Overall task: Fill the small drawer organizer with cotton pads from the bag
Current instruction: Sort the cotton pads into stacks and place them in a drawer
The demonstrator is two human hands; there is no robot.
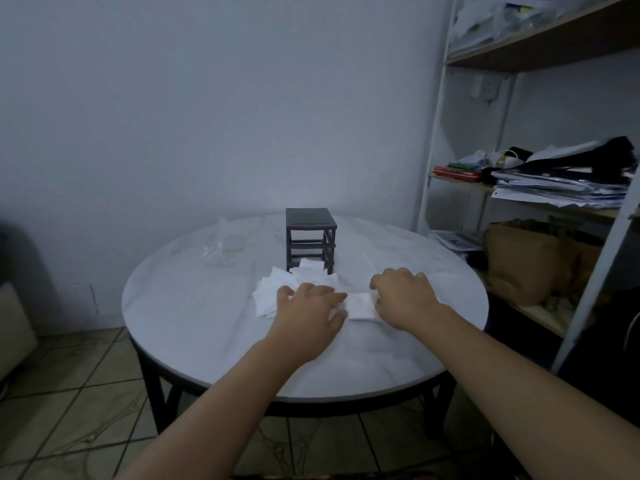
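Observation:
A small dark drawer organizer (311, 237) stands at the middle of the round white table (194, 320); its frame looks open at the front. White square cotton pads (273, 292) lie scattered in front of it. A small stack of pads (361, 306) sits between my hands. My left hand (308, 313) lies flat over the pads with its fingertips at the stack's left side. My right hand (403, 297) has curled fingers against the stack's right side. A clear plastic bag (223, 245) lies crumpled at the left back of the table.
A white metal shelf unit (433, 140) stands to the right, loaded with papers, folders and a brown paper bag (526, 261). A wall runs close behind the table. Tiled floor (69, 410) shows below the table's near edge.

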